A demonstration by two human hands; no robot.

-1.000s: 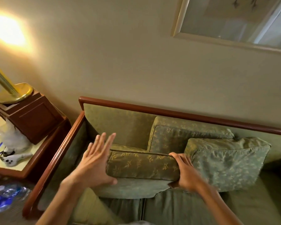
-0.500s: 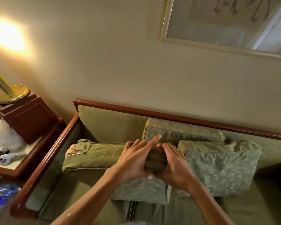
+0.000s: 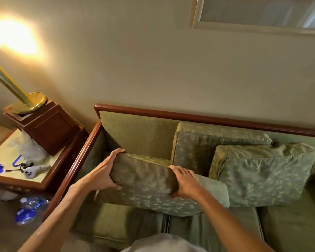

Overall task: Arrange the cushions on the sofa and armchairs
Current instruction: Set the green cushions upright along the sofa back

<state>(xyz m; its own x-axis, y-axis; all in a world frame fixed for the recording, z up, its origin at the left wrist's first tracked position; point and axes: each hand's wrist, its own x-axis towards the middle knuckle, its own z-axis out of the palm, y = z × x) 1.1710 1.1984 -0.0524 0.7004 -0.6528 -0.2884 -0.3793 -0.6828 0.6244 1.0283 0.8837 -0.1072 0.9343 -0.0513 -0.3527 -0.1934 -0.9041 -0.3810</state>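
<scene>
A green patterned cushion [image 3: 144,175] is held above the left end of the green sofa [image 3: 135,135], blurred by motion. My left hand [image 3: 104,173] grips its left end and my right hand [image 3: 184,180] grips its right end. Under it another green cushion [image 3: 171,200] lies flat on the seat. Behind, an upright cushion [image 3: 198,142] leans on the backrest, and a fourth cushion [image 3: 265,175] leans in front of it to the right.
The sofa has a dark wooden rail [image 3: 207,117] along its back and left arm. Left of it stands a side table [image 3: 24,180] with a brass lamp base [image 3: 29,102] on a wooden box, a white controller [image 3: 35,170] and cables. Plastic bottles [image 3: 29,210] lie on the floor.
Both hands have shifted from the cushion's middle to its two ends, and the cushion has turned and moved toward the sofa's left corner. The camera tilted slightly.
</scene>
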